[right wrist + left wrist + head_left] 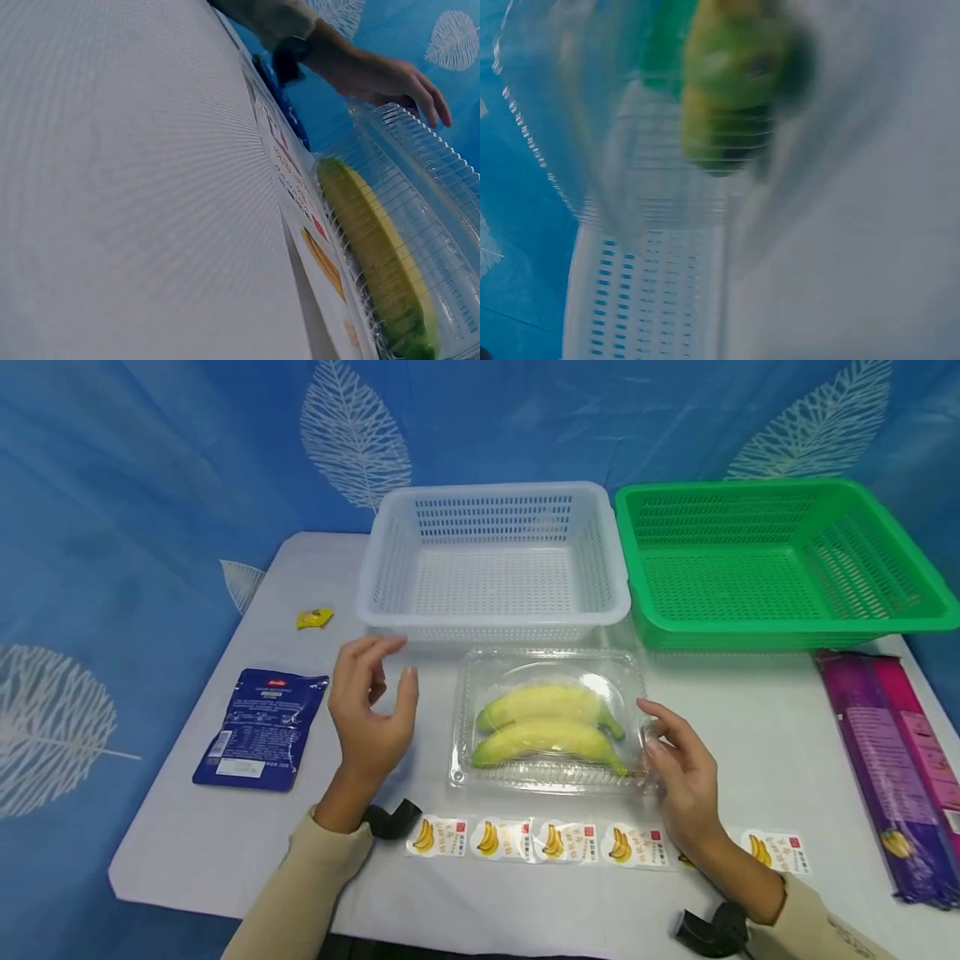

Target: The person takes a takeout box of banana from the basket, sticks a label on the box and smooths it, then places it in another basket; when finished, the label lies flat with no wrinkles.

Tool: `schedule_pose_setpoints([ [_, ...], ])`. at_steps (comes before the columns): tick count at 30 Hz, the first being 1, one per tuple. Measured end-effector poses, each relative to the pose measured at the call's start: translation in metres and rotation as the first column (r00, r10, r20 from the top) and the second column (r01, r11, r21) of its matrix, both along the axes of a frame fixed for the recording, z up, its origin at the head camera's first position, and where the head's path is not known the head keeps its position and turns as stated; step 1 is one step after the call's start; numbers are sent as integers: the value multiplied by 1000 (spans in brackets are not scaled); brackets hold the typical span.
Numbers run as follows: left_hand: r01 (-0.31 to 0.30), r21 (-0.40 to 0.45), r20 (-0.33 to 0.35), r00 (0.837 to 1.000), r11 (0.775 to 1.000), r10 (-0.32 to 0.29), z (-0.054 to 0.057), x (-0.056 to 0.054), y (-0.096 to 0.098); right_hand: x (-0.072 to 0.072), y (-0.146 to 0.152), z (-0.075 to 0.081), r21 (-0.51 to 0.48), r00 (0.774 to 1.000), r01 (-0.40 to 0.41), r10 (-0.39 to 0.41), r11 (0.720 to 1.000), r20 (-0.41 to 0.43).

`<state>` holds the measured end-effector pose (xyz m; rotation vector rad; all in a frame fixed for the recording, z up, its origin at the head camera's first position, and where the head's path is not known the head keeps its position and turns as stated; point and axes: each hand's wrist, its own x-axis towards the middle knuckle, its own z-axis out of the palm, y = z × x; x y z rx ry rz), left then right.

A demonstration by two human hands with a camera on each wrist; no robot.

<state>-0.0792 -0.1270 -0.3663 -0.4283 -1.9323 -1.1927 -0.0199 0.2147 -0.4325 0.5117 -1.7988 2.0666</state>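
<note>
A clear plastic clamshell box sits mid-table with two yellow bananas, green at the ends, inside it. At the box's right edge is my right hand, thumb and forefinger bent and apart, fingertips right at the rim. My left hand is raised left of the box, fingers loosely bent, thumb apart, holding nothing. The right wrist view shows the left hand beyond the clear plastic. A strip of banana stickers lies in front of the box, partly covered by my right forearm.
Behind the box stand a white basket and a green basket, side by side. At left lie a dark blue pouch and a small yellow packet. A purple and pink package lies along the right edge.
</note>
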Motion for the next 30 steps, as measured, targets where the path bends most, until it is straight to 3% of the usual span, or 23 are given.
schedule_pose_setpoints([
  [3, 23, -105, 78, 997, 994, -15, -10, 19, -6, 1, 1, 0, 4, 1000, 19, -20, 1000, 8],
  [6, 90, -216, 203, 978, 972, -46, -10, 38, -16, 0, 1, -1, 7, 1000, 27, -27, 1000, 5],
  [8, 160, -285, 296, 952, 945, -72, -8, 49, -24, -2, 0, -1, 11, 1000, 23, -23, 1000, -2],
  [11, 277, -365, 439, 893, 889, -98, -5, 65, -32, -3, -1, 0, 6, 1000, 20, -20, 1000, -5],
  [13, 346, -406, 498, 860, 846, -112, -4, 73, -35, -4, -1, 1, 9, 1000, 25, -25, 1000, -5],
  [16, 422, -451, 546, 828, 787, -132, -6, 80, -37, -4, -1, 1, 3, 1000, 23, -23, 1000, 3],
  [21, 512, -476, 596, 785, 715, -166, -13, 86, -36, -2, -1, 2, -5, 1000, 23, -23, 1000, 13],
  [24, 545, -496, 614, 770, 676, -170, -18, 88, -33, -1, 0, 2, -3, 999, 28, -28, 1000, 20],
  [27, 556, -508, 628, 762, 658, -159, -23, 90, -30, -1, 0, 2, -7, 999, 24, -24, 1000, 26],
  [30, 572, -498, 659, 738, 652, -144, -26, 91, -29, -2, 0, 1, -5, 999, 24, -24, 1000, 26],
])
